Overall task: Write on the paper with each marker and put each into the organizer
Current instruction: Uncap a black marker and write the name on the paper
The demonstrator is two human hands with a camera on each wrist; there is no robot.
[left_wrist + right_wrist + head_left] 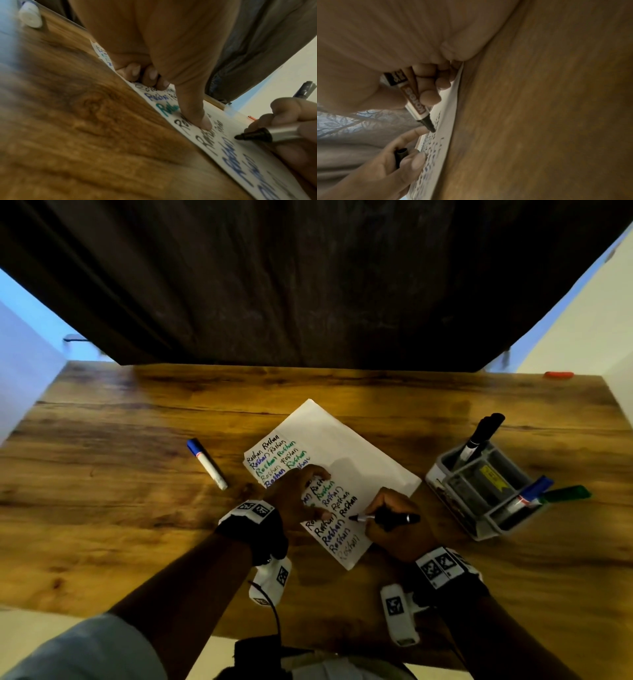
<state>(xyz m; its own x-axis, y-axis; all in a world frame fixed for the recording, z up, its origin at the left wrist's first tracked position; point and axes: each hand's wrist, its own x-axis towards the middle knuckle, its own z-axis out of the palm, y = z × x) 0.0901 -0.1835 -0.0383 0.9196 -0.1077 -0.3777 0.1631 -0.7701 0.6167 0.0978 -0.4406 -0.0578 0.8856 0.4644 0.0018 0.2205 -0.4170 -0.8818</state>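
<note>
Two hands on paper [346, 446], mid-surface [120, 440]. My right hand [394, 518] fingers pinch black marker [387, 518], tip at paper's near right edge. Left hand [301, 491] pins sheet, fingers curled round black cap [400, 155]. Blue marker [206, 463] lies left, apart. Organizer [479, 491] right, near surface edge, holding four markers.

Head view: high, facing down and forward over the table [102, 440]. Left wrist view: low, close, along the left hand [171, 54]. Right wrist view: low, close, under the right hand [402, 40]. All share the paper [342, 446].
</note>
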